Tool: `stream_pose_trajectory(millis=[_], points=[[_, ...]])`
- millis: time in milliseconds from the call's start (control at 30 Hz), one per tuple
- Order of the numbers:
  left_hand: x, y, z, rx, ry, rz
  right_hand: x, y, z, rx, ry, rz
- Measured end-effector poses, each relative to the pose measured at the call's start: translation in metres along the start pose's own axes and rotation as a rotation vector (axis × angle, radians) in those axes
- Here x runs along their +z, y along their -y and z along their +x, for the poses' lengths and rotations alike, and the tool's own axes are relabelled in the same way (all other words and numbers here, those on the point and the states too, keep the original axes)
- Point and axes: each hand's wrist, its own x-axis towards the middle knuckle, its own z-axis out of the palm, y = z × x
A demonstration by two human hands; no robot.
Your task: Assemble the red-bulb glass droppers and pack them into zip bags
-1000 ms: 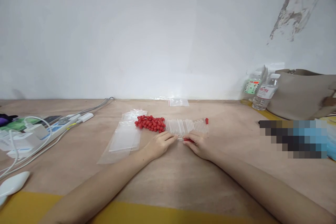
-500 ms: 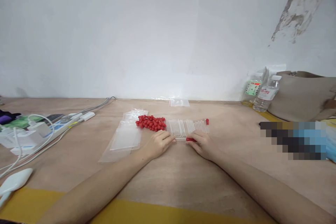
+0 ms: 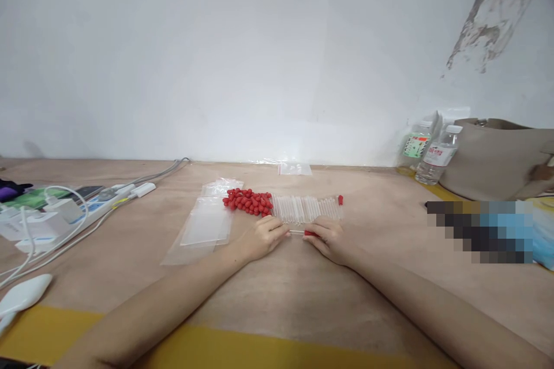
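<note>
My left hand [image 3: 262,237] pinches one end of a thin clear tube [image 3: 296,232] just above the wooden table [image 3: 277,294]. My right hand [image 3: 329,238] is closed on a red cap [image 3: 310,233] at the tube's other end. Right behind my hands lies a row of several clear tubes [image 3: 305,209]. A pile of red caps [image 3: 247,202] sits to the left of that row, and one capped tube's red end [image 3: 340,200] shows at its right end.
Clear plastic bags [image 3: 203,229] lie left of the caps, one small bag [image 3: 294,169] by the wall. A power strip with chargers and cables [image 3: 64,210] fills the left side. Two water bottles [image 3: 428,153] and a beige bag [image 3: 497,155] stand at the right.
Both hands have stayed together on the tube and cap, shifting only slightly toward me. The view has shifted a little.
</note>
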Motion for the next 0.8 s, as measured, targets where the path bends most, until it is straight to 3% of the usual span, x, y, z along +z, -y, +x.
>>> stream_pose_trajectory(millis=[300, 500, 600, 700, 800], points=[[0.005, 0.001, -0.001, -0.066, -0.012, -0.051, -0.001, -0.002, 0.004, 0.061, -0.010, 0.080], [0.002, 0.000, -0.002, -0.149, -0.056, -0.121, 0.003, 0.004, 0.013, 0.484, -0.199, 0.526], [-0.003, 0.000, 0.000, -0.241, -0.036, -0.183, -0.004, -0.001, 0.022, 0.616, -0.302, 0.709], [-0.004, 0.001, 0.001, -0.337, -0.046, -0.209, -0.029, -0.025, 0.029, 0.745, -0.356, 0.650], [-0.002, 0.001, 0.001, -0.350, -0.027, -0.179, -0.058, -0.066, 0.025, 0.871, -0.331, 0.334]])
